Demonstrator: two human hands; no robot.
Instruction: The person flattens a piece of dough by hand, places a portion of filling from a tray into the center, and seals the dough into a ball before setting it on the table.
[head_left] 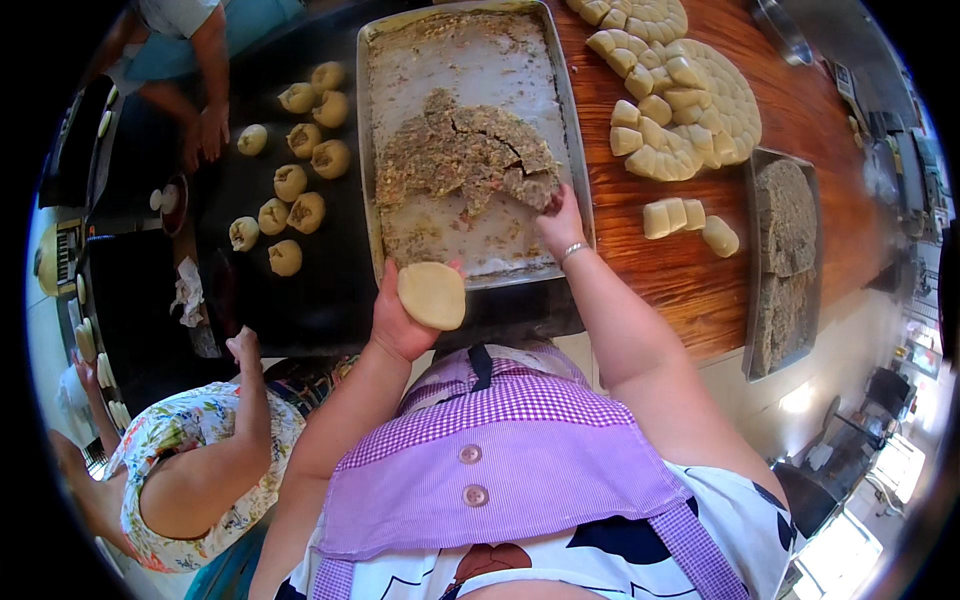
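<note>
A flat round of dough [432,296] lies in my left hand [395,322], held at the near left corner of a large metal tray [470,240]. In the tray a slab of brown, crumbly filling [465,150] is cracked and broken along its near and right sides. My right hand [562,222] reaches over the tray's right side, fingers closed on a piece of the filling [530,187] at the slab's edge. Its fingertips are partly hidden. Left of the tray, several dough balls [302,140] with gathered tops sit on a dark surface.
On the wooden table [640,290] at right lie scored rounds of dough [725,100] and several loose dough pieces [672,216]. A narrower tray [750,340] holds more filling. A person in a floral top [180,440] is close at my left; another person's hands [208,130] rest at the far left.
</note>
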